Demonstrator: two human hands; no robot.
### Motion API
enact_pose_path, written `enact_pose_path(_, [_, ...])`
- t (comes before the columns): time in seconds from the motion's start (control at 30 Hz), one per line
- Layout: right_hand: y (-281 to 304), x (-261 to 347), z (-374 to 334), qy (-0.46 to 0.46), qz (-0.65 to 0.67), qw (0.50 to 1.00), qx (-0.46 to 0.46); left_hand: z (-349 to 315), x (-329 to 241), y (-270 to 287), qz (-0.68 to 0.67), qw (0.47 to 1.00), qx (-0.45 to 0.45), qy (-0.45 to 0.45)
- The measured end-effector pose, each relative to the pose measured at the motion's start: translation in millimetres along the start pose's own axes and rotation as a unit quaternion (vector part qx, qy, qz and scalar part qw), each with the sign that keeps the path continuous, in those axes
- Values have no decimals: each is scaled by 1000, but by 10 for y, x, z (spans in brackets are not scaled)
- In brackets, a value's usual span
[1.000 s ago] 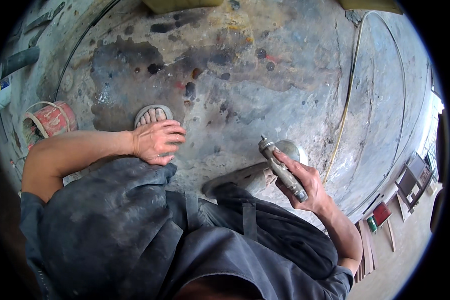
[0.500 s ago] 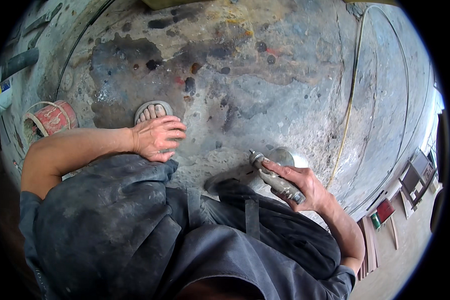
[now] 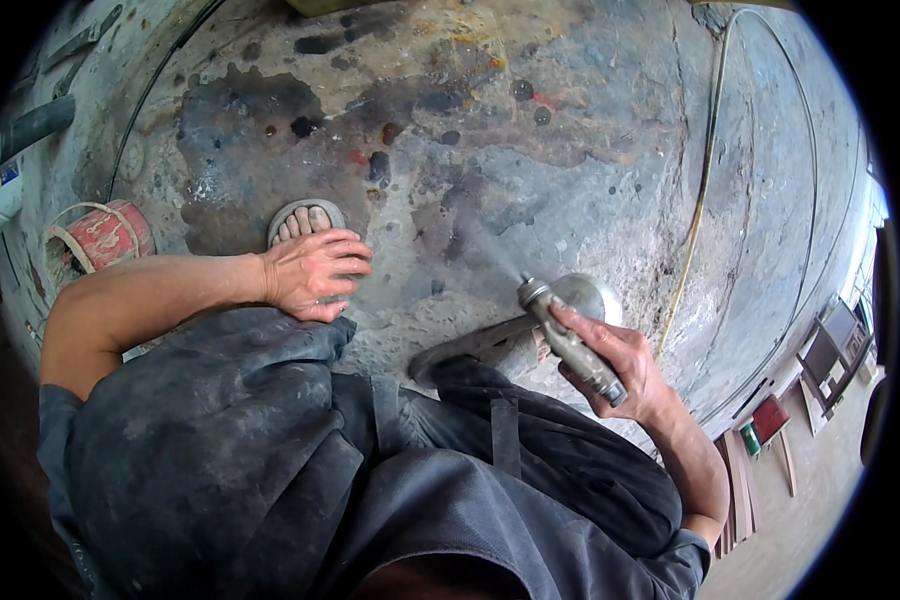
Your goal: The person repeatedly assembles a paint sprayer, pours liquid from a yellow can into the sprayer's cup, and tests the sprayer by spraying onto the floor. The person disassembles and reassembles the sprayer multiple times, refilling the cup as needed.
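My right hand [image 3: 630,370] grips a worn metal spray gun [image 3: 575,350], its nozzle pointing forward and to the left. A thin mist [image 3: 492,246] streams from the nozzle over the floor. The round, silvery cup [image 3: 592,296] of the gun shows just beyond my fingers. Over my bent left knee rests my left hand [image 3: 312,275], fingers somewhat spread and holding nothing. My left foot [image 3: 307,222], in a sandal, shows just past those fingers. The right sandal [image 3: 470,345] lies beside the gun, partly hidden by my leg and hand.
The concrete floor [image 3: 590,200] is stained and rough. A dirty red bucket [image 3: 120,235] lies tipped at the left, near a white bucket [image 3: 4,198] and a grey pipe [image 3: 38,130]. A yellowish hose [image 3: 703,195] runs along the right. Wooden strips [image 3: 738,490] lie at the lower right.
My right hand has moved the spray gun slightly to the right and turned it, uncovering more of the right sandal. Mist now comes from the nozzle. My left hand stays still.
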State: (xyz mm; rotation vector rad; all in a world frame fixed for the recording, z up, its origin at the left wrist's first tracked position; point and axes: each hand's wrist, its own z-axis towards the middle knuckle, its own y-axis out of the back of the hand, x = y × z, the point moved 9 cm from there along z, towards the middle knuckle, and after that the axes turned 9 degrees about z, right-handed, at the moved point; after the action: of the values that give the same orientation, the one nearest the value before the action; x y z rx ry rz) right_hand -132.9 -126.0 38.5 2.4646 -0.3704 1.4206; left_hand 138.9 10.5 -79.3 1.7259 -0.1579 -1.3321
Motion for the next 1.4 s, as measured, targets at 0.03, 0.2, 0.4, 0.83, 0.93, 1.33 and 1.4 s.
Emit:
enact_pose_path(0.03, [-51, -36, -15, -6, 12, 1000, 22, 0, 1, 1, 0, 1000, 0, 1])
enact_pose_path(0.2, [-208, -1, 13, 8, 43, 995, 85, 8, 8, -16, -2, 1000, 1, 1])
enact_pose_path(0.4, [-31, 25, 19, 13, 16, 999, 28, 11, 8, -7, 1, 1000, 2, 0])
enact_pose_path(0.83, [-18, -34, -53, 10, 15, 1000, 24, 10, -11, 20, 0, 1000, -4, -4])
enact_pose_path(0.93, [-82, -54, -46, 9, 31, 998, 51, 17, -11, 34, 5, 1000, -16, -5])
enact_pose_path(1.33, [395, 108, -57, 36, -75, 990, -116, 14, -10, 11, 4, 1000, -3, -4])
enact_pose_path(1.4, [419, 67, -116, 8, -71, 991, -111, 12, -19, 11, 5, 1000, -2, -4])
